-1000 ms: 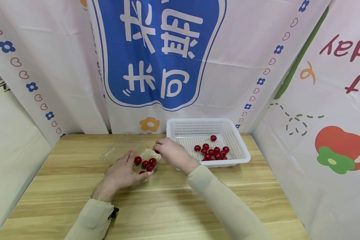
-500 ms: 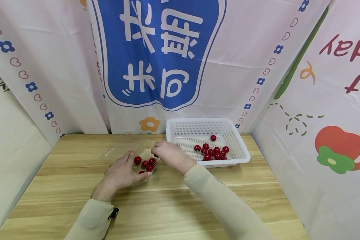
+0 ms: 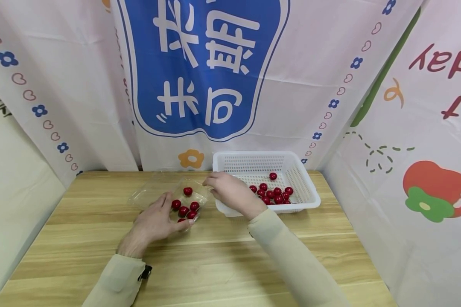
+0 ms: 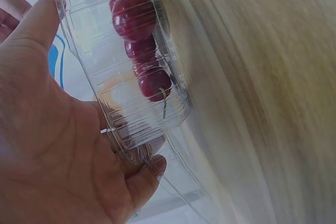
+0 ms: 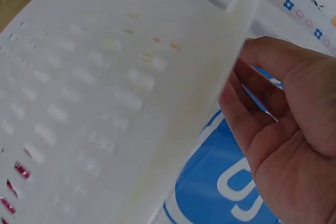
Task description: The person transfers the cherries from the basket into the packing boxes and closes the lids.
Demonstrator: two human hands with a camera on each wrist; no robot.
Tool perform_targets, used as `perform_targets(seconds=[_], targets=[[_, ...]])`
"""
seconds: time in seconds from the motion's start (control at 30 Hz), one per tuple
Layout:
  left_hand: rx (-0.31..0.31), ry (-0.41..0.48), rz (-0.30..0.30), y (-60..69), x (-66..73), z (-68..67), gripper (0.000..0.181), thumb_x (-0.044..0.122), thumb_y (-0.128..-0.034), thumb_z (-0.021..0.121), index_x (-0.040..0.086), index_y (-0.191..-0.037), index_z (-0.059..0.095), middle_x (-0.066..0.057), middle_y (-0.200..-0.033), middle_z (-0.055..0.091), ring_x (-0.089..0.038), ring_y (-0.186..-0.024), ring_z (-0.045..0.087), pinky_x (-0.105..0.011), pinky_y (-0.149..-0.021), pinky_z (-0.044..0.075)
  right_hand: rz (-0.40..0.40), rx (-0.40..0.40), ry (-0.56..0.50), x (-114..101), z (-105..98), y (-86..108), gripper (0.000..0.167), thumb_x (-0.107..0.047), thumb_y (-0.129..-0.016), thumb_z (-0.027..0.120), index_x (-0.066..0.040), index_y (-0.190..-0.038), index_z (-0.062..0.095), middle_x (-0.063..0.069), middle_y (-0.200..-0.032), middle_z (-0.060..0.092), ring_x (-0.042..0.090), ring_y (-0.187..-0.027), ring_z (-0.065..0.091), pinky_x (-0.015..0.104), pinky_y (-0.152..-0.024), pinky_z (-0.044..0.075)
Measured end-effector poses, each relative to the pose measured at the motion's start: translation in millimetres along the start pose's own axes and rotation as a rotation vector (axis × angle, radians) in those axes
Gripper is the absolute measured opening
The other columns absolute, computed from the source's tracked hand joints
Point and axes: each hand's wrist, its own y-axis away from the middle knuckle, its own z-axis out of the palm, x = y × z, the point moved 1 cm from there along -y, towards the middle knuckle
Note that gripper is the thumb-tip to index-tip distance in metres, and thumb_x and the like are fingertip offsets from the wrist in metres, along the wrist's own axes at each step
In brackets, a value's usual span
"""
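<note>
My left hand (image 3: 153, 217) grips a clear plastic box (image 4: 94, 51), thumb at one end and fingers round the other. Several red cherries (image 4: 135, 18) lie inside it, one with a stem showing. A lone cherry (image 3: 188, 191) sits toward the box's far side, apart from the rest. My right hand (image 3: 232, 194) is over the left edge of a white perforated basket (image 3: 314, 201). Its fingers are loosely bent with nothing visible between them; in the right wrist view the basket wall partly hides the fingertips. More cherries (image 3: 278, 199) lie in the basket.
The box's clear lid (image 3: 147, 194) lies folded back on the left. Box and basket stand on a wooden table (image 3: 215, 264), near its back edge. Printed curtains (image 3: 311, 85) hang behind and at both sides.
My right hand lowered a cherry into the far part of the clear box, let it go, then moved right to the basket. My left hand stayed on the box.
</note>
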Motion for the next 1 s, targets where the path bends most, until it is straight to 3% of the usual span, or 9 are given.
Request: perform_targets(seconds=[0.4,0.77,1.0], targets=[[-0.003,0.007,-0.004,-1.5,-1.4,1.9,0.146,0.093,-0.0938,0.074,-0.01,-0.183,0.019,-0.04,-0.189,0.024,-0.067,-0.17,0.037,-0.084,-0.133,0.041,0.137,0.04,-0.094,39,-12,23.2,0.035,-0.005,-0.111,0.08,-0.008,-0.146,0.08,0.013,-0.151,0.081,0.034,-0.147,0.076,0.048,-0.131,0.059],[-0.009,0.002,0.0,-1.0,-1.4,1.4,0.145,0.091,-0.0956,0.074,-0.01,-0.183,0.017,-0.04,-0.19,0.023,-0.066,-0.171,0.037,-0.082,-0.134,0.042,0.242,0.042,-0.103,73,-9,40.3,0.037,-0.006,-0.111,0.08,-0.006,-0.148,0.078,0.014,-0.153,0.08,0.035,-0.149,0.074,0.051,-0.132,0.057],[0.005,0.014,0.004,-6.5,-9.3,6.2,0.152,0.101,-0.09,0.069,-0.006,-0.185,0.017,-0.04,-0.189,0.025,-0.069,-0.168,0.039,-0.087,-0.13,0.042,0.301,0.02,-0.102,90,0,45.9,0.036,-0.006,-0.111,0.08,-0.007,-0.147,0.079,0.014,-0.154,0.079,0.036,-0.15,0.073,0.052,-0.132,0.057]])
